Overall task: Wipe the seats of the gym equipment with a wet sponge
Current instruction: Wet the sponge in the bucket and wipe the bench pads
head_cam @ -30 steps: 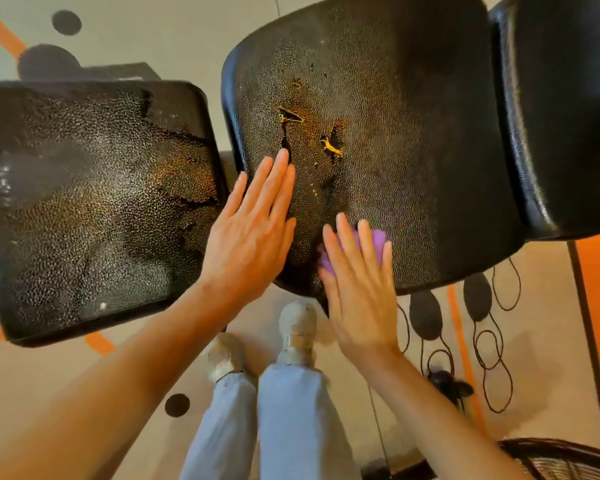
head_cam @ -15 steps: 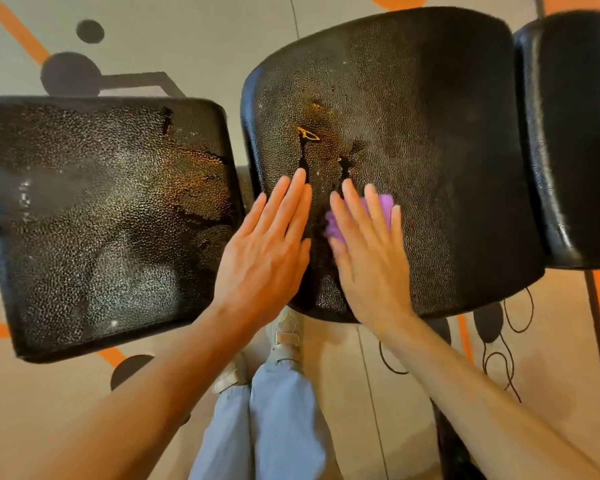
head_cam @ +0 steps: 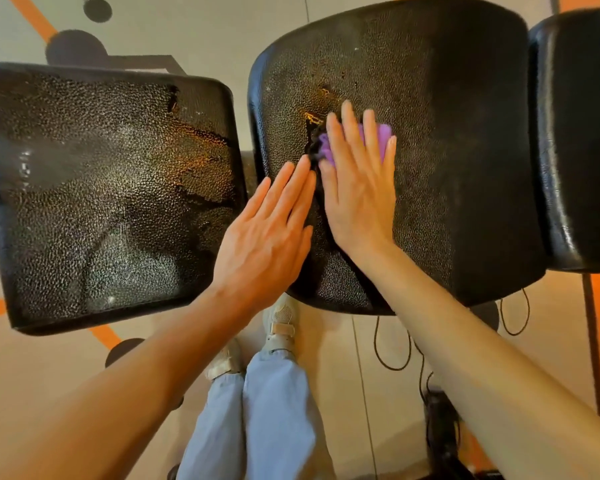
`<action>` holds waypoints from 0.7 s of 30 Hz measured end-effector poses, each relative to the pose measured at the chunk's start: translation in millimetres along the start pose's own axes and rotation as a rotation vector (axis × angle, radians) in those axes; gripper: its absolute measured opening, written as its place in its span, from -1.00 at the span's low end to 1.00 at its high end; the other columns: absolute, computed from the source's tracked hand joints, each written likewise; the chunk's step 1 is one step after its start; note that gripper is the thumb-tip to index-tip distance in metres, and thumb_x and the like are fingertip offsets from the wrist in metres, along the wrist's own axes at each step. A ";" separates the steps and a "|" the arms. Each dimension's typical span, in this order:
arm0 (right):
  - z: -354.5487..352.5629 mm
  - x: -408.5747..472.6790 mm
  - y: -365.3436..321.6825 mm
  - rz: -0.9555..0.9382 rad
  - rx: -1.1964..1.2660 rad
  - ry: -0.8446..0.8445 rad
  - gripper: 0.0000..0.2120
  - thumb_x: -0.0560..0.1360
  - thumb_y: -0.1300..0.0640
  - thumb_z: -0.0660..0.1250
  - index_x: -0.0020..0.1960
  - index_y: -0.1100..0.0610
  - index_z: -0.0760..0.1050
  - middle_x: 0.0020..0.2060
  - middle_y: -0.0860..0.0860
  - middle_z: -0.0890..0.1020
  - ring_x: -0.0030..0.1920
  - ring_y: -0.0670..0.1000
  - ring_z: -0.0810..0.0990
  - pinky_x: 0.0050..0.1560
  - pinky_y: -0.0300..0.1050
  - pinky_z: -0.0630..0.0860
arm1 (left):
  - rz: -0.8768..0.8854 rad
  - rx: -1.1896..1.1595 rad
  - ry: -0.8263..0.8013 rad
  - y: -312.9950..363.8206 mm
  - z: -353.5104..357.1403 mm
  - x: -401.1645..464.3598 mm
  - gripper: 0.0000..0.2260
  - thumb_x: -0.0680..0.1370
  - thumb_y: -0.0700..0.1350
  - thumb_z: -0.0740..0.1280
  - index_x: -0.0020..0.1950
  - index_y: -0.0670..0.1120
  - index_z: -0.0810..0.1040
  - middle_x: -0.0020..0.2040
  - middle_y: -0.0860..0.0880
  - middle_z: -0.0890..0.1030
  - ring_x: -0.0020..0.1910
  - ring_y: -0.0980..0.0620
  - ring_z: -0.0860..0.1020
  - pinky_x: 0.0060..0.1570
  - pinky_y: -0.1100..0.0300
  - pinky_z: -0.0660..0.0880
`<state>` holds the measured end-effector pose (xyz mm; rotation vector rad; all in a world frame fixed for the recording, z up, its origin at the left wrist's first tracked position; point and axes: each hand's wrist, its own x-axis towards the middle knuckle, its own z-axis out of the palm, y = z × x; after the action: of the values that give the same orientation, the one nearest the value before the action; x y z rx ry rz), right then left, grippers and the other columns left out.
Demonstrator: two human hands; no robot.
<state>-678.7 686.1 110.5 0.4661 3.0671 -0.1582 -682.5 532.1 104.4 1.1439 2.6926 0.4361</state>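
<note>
black cracked textured vinyl middle seat pad (head_cam: 447, 150), torn near its centre | black worn vinyl left seat pad (head_cam: 101, 195), apart from it | left hand (head_cam: 267, 233) flat on the middle pad's left edge, fingers straight | right hand (head_cam: 357, 188) pressing with straight fingers on small purple sponge (head_cam: 383, 136), beside the tear

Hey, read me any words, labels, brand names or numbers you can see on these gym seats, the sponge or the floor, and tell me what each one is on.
None can be read. The middle seat, the left seat, the purple sponge and the floor show no lettering; the floor bears only orange lines and dark dots.
</note>
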 end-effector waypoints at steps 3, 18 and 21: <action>-0.7 -47.1 1.2 -0.053 0.011 -0.055 -0.52 0.66 0.03 -0.04 0.56 0.09 0.07 0.56 0.02 0.06 0.56 0.08 -0.05 0.52 0.20 -0.01 | -0.008 -0.045 0.017 0.8 -5.5 0.3 -0.48 0.65 -0.04 0.05 0.58 -0.19 0.08 0.60 -0.13 0.03 0.59 -0.06 0.01 0.55 -0.02 0.04; -1.2 -130.9 -17.8 -0.197 0.216 -0.134 -0.57 0.65 0.07 -0.01 0.51 0.08 0.24 0.53 0.00 0.19 0.56 0.07 0.01 0.50 0.27 -0.03 | -0.191 0.094 0.024 -58.9 -41.3 -24.0 -0.46 0.64 -0.04 -0.02 0.58 -0.22 0.00 0.60 -0.18 -0.03 0.59 -0.12 -0.07 0.56 -0.03 -0.09; 2.5 -81.8 -23.5 -0.205 0.215 -0.103 -0.56 0.64 0.05 0.00 0.51 0.07 0.23 0.53 0.00 0.20 0.55 0.09 0.04 0.50 0.26 -0.02 | -0.189 0.094 0.043 -58.0 -41.1 -22.9 -0.46 0.64 -0.05 0.00 0.58 -0.22 -0.01 0.60 -0.19 -0.02 0.59 -0.12 -0.06 0.56 -0.03 -0.09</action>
<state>-607.6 639.4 114.4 0.1425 3.0029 -0.5056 -717.2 469.2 124.7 0.8999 2.8520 0.3108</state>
